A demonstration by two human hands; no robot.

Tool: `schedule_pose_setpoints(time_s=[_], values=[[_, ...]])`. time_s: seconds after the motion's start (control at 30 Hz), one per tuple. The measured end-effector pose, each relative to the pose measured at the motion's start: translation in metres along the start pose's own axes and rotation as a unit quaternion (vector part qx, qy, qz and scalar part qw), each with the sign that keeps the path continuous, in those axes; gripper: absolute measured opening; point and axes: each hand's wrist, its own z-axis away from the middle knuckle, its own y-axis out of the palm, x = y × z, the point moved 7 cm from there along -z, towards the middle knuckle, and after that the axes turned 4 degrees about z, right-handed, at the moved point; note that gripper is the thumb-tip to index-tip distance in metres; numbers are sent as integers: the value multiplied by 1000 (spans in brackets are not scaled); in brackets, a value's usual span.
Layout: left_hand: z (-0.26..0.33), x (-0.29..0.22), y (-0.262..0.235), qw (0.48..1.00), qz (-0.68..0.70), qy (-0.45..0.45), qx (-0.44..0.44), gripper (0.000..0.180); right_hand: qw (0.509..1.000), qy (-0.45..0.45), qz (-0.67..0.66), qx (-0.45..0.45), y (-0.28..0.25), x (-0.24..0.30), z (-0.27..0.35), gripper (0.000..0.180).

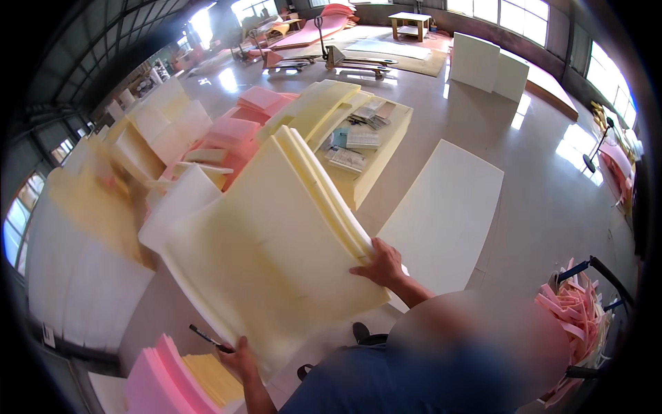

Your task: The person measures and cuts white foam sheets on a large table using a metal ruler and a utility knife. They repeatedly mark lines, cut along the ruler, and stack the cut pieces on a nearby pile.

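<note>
A stack of pale yellow foam sheets [269, 241] fills the middle of the view, tilted up toward me. My right hand [381, 265] grips the stack's right edge. My left hand [238, 359] holds the stack's near lower corner, and a dark marker pen [207, 338] sticks out to the left from that hand. A large white foam slab [448, 207] lies flat on the floor just right of the stack.
Yellow, white and pink foam pieces [179, 138] are piled to the left. A foam block with papers [358, 148] on top stands behind. Pink and yellow sheets [172, 379] sit at lower left, a cart of pink offcuts [579, 317] at right, a pallet jack [345, 62] far back.
</note>
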Motion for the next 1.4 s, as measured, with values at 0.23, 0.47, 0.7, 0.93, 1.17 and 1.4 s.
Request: schedule_pose_setpoints(time_s=[0.23, 0.47, 0.7, 0.93, 1.17, 1.4], values=[[-147, -7, 120, 992, 118, -28, -15, 42, 999, -43, 13, -1, 24, 58, -190, 68], [-294, -43, 271, 987, 153, -25, 51, 40, 995, -49, 30, -79, 31, 108, -325, 75], [-387, -103, 379, 975, 197, -19, 96, 38, 993, -32, 34, -113, 0, 134, -440, 77], [-434, -118, 498, 971, 222, -32, 86, 30, 992, -39, 41, -113, -30, 102, -587, 77], [-408, -258, 667, 943, 300, -94, 110, 41, 987, -95, 19, -126, -114, 37, -812, 70], [-404, -275, 856, 956, 272, -89, 71, 40, 991, -101, -82, 39, -158, -50, -1088, 57]])
